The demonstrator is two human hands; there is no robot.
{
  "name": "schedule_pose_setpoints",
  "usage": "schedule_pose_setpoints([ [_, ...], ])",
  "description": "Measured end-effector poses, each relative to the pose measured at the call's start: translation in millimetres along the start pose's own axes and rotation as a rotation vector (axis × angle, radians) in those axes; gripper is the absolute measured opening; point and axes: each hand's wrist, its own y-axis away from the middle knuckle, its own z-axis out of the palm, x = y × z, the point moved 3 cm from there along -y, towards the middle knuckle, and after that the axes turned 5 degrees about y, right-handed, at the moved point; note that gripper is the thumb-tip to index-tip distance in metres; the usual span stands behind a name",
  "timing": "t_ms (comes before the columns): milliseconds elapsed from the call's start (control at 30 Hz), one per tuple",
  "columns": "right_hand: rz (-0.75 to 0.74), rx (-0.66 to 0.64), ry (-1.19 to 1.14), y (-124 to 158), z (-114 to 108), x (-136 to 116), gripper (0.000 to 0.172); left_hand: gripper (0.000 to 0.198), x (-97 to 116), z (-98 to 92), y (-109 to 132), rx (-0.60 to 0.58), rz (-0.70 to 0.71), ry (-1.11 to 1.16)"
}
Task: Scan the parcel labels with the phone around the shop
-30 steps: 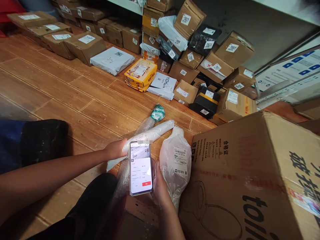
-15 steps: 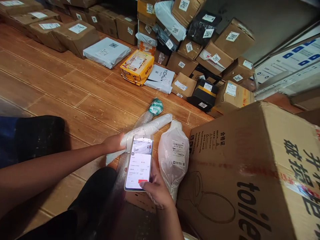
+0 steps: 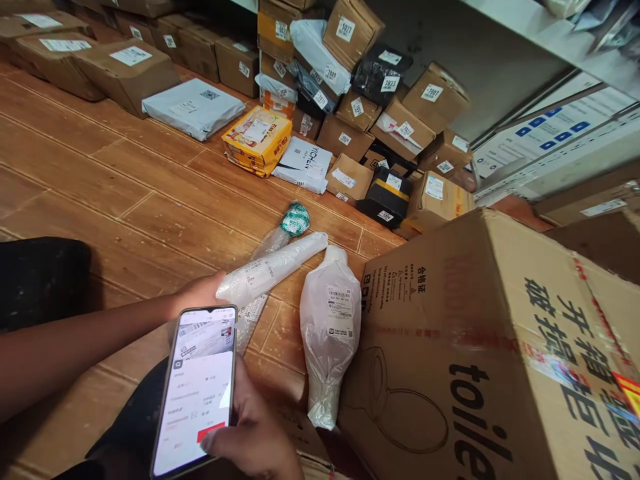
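My right hand is wrapped round a smartphone, its thumb at the red button low on the lit screen. The screen shows a picture of a label above white fields. My left hand is closed on the near end of a long white plastic-wrapped parcel; some of its fingers are hidden. Partly beneath lies a clear-wrapped long parcel with a green-taped end and a label. To the right, a bulging white bag parcel with a label lies on the wooden floor.
A large carton printed "toilet" in part stands at the right. Numbered boxes and bags are piled along the wall, with a yellow package and a flat white parcel in front. A white shelf juts out at upper right.
My right hand has drawn the phone left and down, nearer to me, uncovering more of the long white parcel. My left hand stays at its near end. The view has shifted slightly.
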Motion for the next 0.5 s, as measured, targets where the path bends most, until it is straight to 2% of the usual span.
schedule_pose_setpoints([
  [233,0.016,-0.058,0.019,3.2,-1.5,3.2,0.080,0.047,-7.1,2.6,-7.0,0.020,-0.032,-0.054],
  [367,-0.026,-0.055,0.037,4.5,-3.8,1.6,0.080,0.050,-0.7,0.7,-4.4,0.004,-0.033,-0.043],
  [500,0.015,-0.021,0.004,9.0,-2.2,-2.3,0.086,0.049,6.9,-8.0,-0.6,-0.001,-0.034,-0.017],
])
